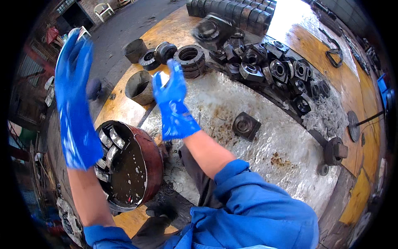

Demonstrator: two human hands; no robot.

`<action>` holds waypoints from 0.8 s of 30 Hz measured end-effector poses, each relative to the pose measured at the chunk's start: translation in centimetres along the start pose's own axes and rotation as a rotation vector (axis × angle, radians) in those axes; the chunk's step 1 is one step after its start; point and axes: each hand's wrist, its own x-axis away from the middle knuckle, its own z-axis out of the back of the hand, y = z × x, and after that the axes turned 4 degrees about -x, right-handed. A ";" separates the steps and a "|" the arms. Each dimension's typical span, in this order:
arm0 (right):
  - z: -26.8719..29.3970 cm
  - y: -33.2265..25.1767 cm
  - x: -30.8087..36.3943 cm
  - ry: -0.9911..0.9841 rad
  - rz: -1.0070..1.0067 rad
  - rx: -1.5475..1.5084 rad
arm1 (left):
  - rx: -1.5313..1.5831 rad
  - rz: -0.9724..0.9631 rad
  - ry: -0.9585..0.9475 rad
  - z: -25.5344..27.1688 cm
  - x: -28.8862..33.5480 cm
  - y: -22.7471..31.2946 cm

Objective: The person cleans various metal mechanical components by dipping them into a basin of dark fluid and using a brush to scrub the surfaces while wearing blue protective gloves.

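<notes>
Both of my hands wear long, shiny blue rubber gloves. My left hand (74,70) is raised at the left, fingers stretched upward, with nothing visible in it. Nearer the middle, my right hand (171,89) has its thumb and fingers apart and appears to hold nothing. Beside it stands a short open metal cylinder (134,89). A stack of dark flanged rings (190,60) lies just beyond its fingertips. Below my hands, a rusty red drum (153,162) holds murky brown liquid and several shiny curved metal pieces (112,155).
One dark square metal block (245,125) with a round recess sits on the worn metal sheet (215,95). Several oily machined housings (253,70) are heaped farther back, near tangled pale fibres (329,114). Dark cylinders (236,15) line the far edge. A white chair (103,10) stands beyond.
</notes>
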 end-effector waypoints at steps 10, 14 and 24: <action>-2.3 -10.0 8.4 -0.403 0.091 -0.382 | -0.082 0.737 0.107 18.9 34.4 -2.9; -3.8 -11.3 11.3 -0.530 0.070 -0.366 | -0.011 0.925 0.221 21.8 41.9 -6.6; -6.1 -13.8 21.4 -1.136 0.180 -0.237 | 0.449 1.095 0.408 21.9 51.9 -7.2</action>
